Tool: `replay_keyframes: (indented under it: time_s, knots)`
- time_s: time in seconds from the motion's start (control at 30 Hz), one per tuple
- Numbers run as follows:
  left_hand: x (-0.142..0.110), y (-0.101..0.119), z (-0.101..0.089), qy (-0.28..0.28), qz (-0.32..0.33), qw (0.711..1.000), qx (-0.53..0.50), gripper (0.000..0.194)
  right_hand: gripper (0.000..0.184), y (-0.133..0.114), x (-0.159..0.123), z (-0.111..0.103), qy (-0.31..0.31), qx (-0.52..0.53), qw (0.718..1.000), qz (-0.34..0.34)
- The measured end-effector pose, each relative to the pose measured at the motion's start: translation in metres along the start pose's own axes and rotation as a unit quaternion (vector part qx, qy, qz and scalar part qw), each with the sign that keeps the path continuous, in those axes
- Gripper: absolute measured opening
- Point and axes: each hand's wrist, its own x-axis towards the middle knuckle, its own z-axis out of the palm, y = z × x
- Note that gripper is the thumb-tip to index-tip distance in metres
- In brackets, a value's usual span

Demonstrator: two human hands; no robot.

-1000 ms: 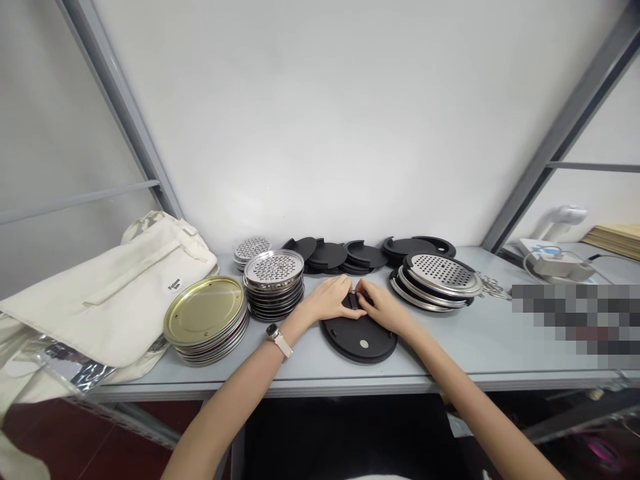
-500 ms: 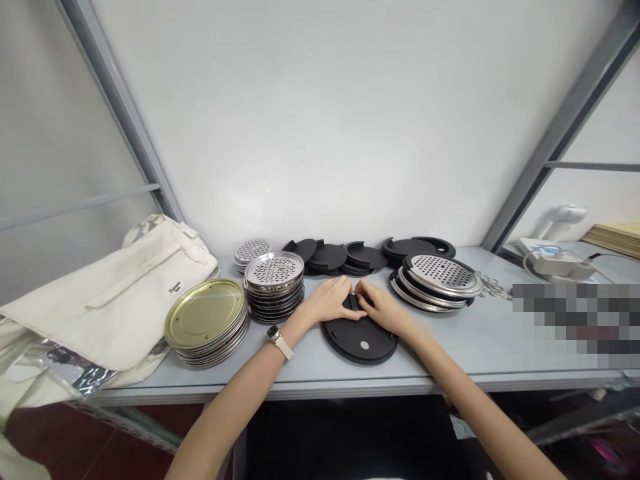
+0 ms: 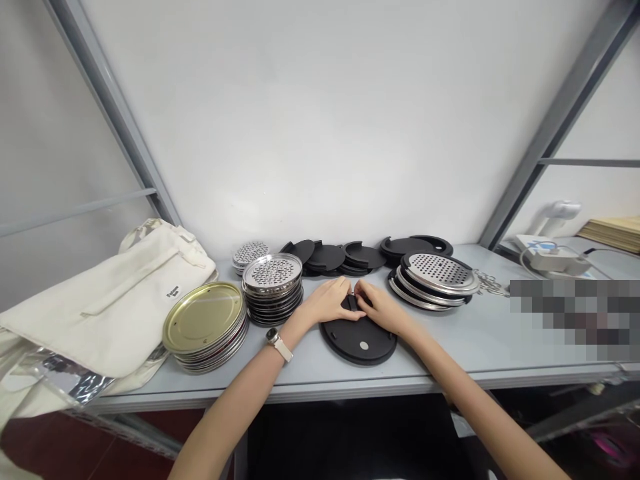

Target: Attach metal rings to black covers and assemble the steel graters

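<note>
A round black disc (image 3: 367, 345) with a small pale dot lies flat on the grey shelf in front of me. My left hand (image 3: 331, 300) is closed on its far edge from the left, thumb lying across a small black block (image 3: 353, 303). From the right, my right hand (image 3: 376, 307) pinches the same far edge, fingertips close to the left ones. A tiny metal bit shows between the fingertips; what exactly they pinch is partly hidden. To the left stands a stack of round perforated metal grater plates (image 3: 274, 275).
Gold metal lids (image 3: 205, 319) are stacked at the left beside a white cloth bag (image 3: 115, 293). Black round parts (image 3: 325, 257) line the back. On the right are rimmed perforated plates (image 3: 440, 272), small metal rings (image 3: 489, 283) and a white device (image 3: 547, 257).
The view has shifted slightly. Both hands stay at the far edge of the black disc with almost the same grip.
</note>
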Motion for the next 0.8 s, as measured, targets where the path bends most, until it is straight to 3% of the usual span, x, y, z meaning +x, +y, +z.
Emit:
replay_keyframes:
  time_s: [0.8]
  knots:
    - [-0.0003, 0.0004, 0.0002, 0.006, 0.003, 1.0, -0.004, 0.045, 0.01, 0.0036, -0.0009, 0.0024, -0.011, 0.002, 1.0, 0.017]
